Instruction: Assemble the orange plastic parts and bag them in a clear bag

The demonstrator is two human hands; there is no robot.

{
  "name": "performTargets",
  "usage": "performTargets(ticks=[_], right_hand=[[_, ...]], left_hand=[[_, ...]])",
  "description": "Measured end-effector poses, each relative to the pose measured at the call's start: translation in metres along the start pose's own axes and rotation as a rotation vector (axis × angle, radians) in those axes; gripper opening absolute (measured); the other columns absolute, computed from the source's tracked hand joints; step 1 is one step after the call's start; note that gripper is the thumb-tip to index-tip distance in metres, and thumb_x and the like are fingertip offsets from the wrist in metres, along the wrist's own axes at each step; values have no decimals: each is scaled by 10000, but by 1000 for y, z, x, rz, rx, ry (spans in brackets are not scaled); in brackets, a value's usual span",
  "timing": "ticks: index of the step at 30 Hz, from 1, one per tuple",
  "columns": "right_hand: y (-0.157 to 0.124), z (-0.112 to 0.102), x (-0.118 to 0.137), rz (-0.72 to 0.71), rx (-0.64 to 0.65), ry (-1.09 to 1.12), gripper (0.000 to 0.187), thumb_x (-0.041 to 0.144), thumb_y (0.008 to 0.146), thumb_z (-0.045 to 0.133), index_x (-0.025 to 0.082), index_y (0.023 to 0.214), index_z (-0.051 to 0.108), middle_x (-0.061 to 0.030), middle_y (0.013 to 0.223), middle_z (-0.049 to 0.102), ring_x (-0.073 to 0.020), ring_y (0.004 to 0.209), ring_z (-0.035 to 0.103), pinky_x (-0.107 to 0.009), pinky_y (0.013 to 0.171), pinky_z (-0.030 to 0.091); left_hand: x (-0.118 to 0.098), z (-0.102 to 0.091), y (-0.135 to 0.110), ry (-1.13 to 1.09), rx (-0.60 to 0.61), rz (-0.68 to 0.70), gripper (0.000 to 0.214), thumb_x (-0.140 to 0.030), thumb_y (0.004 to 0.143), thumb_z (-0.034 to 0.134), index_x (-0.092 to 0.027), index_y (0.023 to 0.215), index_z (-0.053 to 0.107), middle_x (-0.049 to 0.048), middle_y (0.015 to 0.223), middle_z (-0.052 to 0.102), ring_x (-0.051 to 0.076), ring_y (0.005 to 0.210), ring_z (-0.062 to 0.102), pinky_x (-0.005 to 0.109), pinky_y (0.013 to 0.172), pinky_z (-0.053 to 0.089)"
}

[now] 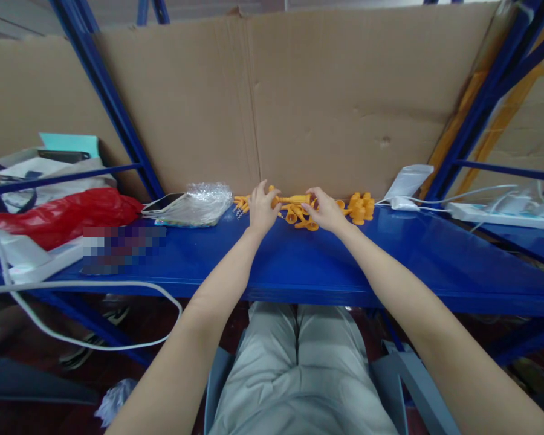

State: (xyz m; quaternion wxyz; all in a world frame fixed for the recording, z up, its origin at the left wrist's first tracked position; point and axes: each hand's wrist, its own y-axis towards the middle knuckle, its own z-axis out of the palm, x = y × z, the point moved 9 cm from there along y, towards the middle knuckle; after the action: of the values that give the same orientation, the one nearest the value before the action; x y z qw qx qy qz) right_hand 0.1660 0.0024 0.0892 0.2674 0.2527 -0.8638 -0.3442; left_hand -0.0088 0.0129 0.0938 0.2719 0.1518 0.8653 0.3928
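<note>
- Head view: left hand and right hand each have fingers closed on opposite ends of a long yellow piece.
- Long yellow piece spans the gap between both hands, near loose yellow parts on the blue tabletop.
- Yellow cluster stands right of the right hand.

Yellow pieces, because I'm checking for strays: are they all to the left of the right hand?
No, some yellow pieces sit on the blue tabletop to the right of the right hand.
</note>
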Motion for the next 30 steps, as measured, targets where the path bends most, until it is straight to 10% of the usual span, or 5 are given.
performTargets(ticks=[8,23,30], right_hand=[[0,0,-23,67,-15,-39,304,349,876,516,205,1143,538,-107,1036,660,-236,897,616,-355,780,461],[0,-1,-18,72,74,-184,314,265,852,512,182,1154,513,-171,1127,652,-302,1008,626,-411,807,470],[3,1,-31,152,-10,101,301,339,836,593,186,1087,528,-127,1072,656,-241,911,634,-369,764,495]], left_hand=[[-2,27,-7,-208,201,-95,449,-146,867,591,-204,1311,564,81,1123,687,222,1078,629,322,1012,457],[2,38,-6,-218,103,-42,362,-55,782,610,-174,1119,559,9,843,650,180,826,640,301,834,500],[2,32,-4,-201,38,39,364,-40,818,574,-163,1157,526,52,994,665,201,981,652,334,899,507]])
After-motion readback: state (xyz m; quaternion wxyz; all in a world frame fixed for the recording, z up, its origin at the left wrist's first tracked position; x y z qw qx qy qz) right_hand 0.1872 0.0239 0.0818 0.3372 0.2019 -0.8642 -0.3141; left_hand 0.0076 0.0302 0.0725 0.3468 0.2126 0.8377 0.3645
